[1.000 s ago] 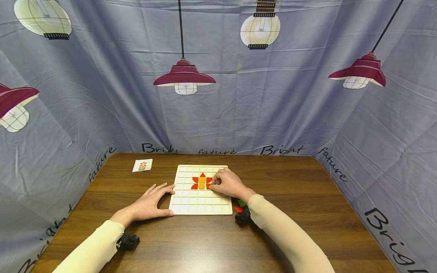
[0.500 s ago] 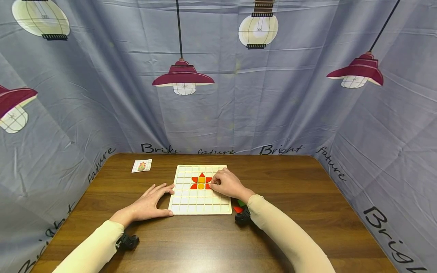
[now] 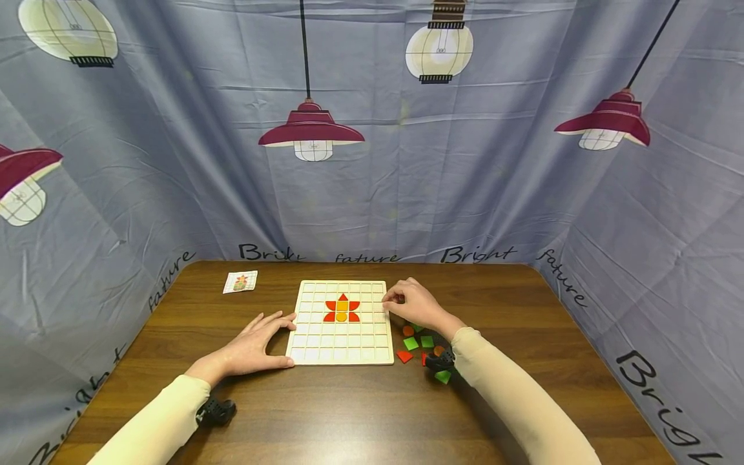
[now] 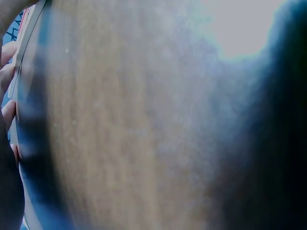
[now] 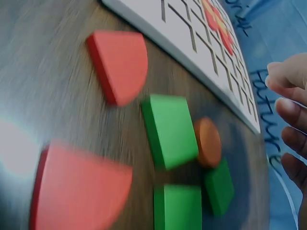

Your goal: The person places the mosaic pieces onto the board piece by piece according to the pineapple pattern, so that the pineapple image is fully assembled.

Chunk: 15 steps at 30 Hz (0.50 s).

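Observation:
On the table lies a cream grid board (image 3: 314,342). Its upper middle carries a figure of red quarter-round tiles, a red triangle (image 3: 343,298), a yellow-orange square (image 3: 342,306) and a disc (image 3: 341,317). Spread along the board's left edge, my left hand (image 3: 250,352) touches it with fingertips and thumb. My right hand (image 3: 415,303) is at the right edge, its fingers loosely bent; the right wrist view shows nothing between the fingers. Below that hand lie loose tiles: a red quarter-round (image 5: 120,64), a green square (image 5: 172,129) and an orange disc (image 5: 208,143).
A small card (image 3: 241,281) printed with a coloured figure lies at the back left of the wooden table (image 3: 325,413). More green and red tiles sit under the right wrist, partly hidden by its black camera (image 3: 440,360). Patterned curtains (image 3: 372,194) surround the table.
My right hand has left the red tile at the figure's right side and moved right to the board's edge. More loose tiles have come into view. The left hand stays put.

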Available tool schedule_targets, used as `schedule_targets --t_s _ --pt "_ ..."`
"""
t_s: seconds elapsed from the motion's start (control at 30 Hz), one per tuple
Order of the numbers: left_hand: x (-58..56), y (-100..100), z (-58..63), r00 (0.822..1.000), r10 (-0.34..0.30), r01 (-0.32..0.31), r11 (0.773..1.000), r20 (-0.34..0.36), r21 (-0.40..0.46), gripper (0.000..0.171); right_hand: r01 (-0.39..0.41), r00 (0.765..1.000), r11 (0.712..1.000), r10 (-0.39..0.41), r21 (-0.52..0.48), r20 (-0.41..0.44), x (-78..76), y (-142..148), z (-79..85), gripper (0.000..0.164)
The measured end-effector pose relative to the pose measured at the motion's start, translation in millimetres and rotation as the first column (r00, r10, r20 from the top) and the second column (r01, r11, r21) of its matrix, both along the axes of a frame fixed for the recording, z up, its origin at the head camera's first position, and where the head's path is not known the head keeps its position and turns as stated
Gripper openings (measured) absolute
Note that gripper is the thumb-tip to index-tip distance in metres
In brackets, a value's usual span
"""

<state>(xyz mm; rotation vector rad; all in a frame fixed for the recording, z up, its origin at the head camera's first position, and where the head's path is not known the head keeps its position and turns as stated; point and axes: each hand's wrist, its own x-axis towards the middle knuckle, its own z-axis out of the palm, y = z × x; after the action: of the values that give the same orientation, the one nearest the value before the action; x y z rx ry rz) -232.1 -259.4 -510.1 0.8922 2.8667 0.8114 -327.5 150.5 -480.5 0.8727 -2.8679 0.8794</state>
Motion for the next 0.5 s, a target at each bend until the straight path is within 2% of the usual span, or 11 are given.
schedule_targets --t_s 0.23,0.5 --pt "1.0 1 1.7 1.000 -0.001 0.001 1.000 0.006 0.008 0.067 0.010 1.000 1.000 -0.010 0.000 0.025 4.8 32 0.5 0.012" --pt "0.8 1 1.5 1.000 0.003 -0.003 1.000 0.005 -0.001 0.068 -0.017 0.996 0.999 0.013 0.043 0.090 14.1 65 -0.9 0.019"
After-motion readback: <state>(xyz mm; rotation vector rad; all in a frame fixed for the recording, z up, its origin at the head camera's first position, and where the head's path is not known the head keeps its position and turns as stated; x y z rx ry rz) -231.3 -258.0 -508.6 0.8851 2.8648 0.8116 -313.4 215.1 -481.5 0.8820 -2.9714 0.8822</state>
